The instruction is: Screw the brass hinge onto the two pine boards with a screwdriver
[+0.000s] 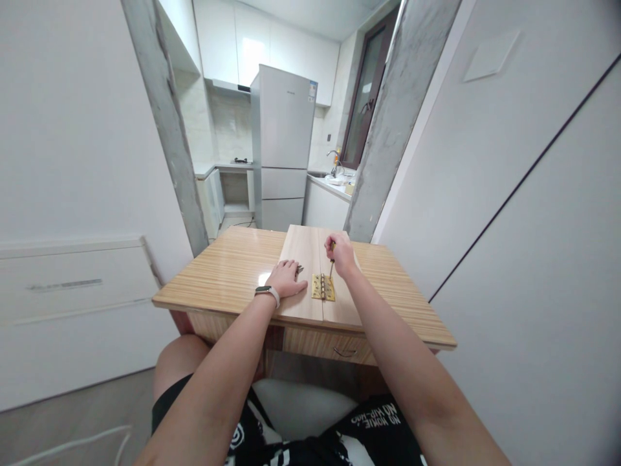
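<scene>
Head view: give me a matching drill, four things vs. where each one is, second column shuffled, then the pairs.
Things:
1. left hand
2. right hand
3. hinge
4. fridge

Places:
A. in the kitchen beyond the table
B. flat on the left board, by small screws
C. over the seam between the two boards
D. above the hinge, gripping a screwdriver that points down at it

Pairs: 1-B, 2-D, 3-C, 4-A

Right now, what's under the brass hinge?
The brass hinge lies across the seam of two light wooden boards resting on the table. The seam directly beneath it is covered.
</scene>
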### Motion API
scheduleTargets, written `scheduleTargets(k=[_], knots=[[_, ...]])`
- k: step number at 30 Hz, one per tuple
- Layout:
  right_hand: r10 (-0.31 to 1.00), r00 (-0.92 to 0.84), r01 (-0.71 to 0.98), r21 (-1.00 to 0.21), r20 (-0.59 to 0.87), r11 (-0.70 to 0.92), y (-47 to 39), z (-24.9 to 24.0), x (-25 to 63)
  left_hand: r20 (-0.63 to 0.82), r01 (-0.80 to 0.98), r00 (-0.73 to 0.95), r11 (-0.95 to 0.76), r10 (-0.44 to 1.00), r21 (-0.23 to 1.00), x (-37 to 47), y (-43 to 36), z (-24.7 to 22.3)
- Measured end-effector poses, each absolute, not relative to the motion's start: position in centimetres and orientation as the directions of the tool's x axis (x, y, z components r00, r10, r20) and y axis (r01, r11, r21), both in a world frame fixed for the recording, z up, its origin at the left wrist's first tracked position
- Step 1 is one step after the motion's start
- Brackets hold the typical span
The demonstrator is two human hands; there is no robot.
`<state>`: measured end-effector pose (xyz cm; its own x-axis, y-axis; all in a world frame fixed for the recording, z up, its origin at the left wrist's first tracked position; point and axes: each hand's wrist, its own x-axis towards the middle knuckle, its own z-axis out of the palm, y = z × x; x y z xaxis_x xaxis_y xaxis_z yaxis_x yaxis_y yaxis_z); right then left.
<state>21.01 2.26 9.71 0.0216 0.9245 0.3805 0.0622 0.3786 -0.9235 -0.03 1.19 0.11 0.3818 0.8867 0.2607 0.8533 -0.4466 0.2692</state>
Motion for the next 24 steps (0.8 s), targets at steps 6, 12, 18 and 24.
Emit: scheduleTargets(k=[6,12,18,24], knots=[[0.904,-0.183,-0.045,-0.921,0.388,0.386,2.3,11.9,22.9,0.269,0.851,0.385,-0.452,0.883,0.269,-0.1,1.1,0.2],[0.904,-0.370,-0.074,-0.976,0.216,0.203,2.3,12.3,23.0,0.270,0.859,0.382,-0.448,0.884,0.249,-0.1,1.0,0.3],[0.885,-0.434,-0.143,-0.983,0.169,0.117,2.2,11.7,22.7,0.274,0.860,0.388,-0.453,0.880,0.236,0.0,1.1,0.2],[0.956,-0.050,-0.139,-0.950,0.290,0.280,2.3,10.9,21.8,0.281,0.854,0.390,-0.459,0.877,0.246,0.0,1.3,-0.1]])
